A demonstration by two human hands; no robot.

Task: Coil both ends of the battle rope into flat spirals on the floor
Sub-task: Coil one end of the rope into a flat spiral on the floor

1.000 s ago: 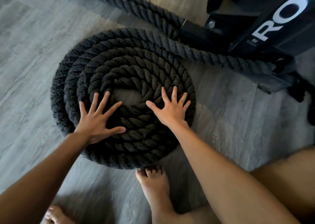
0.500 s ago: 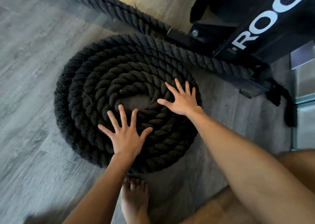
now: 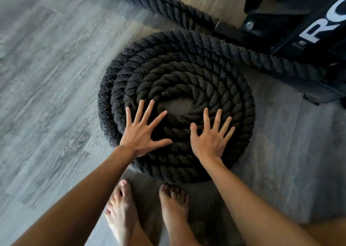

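A thick black battle rope lies wound into a flat spiral (image 3: 187, 73) of several turns on the grey floor, with a small gap of bare floor at its centre. My left hand (image 3: 142, 133) presses flat on the spiral's near-left turns, fingers spread. On the near-right turns rests my right hand (image 3: 209, 139), also flat and spread. Neither hand grips the rope. From the coil's outer turn the rope runs right toward the black rack base (image 3: 292, 67). A second length of rope (image 3: 161, 4) stretches across the top of the view.
A black steel rack (image 3: 307, 30) with white lettering stands at the upper right, close to the coil. My two bare feet (image 3: 149, 212) stand just in front of the coil's near edge. Grey wood-look flooring (image 3: 46, 95) extends to the left.
My left hand has shifted from the coil's near-middle to its near-left turns, and my right hand has slid from the right turns to the near-right. The view has moved closer over the coil.
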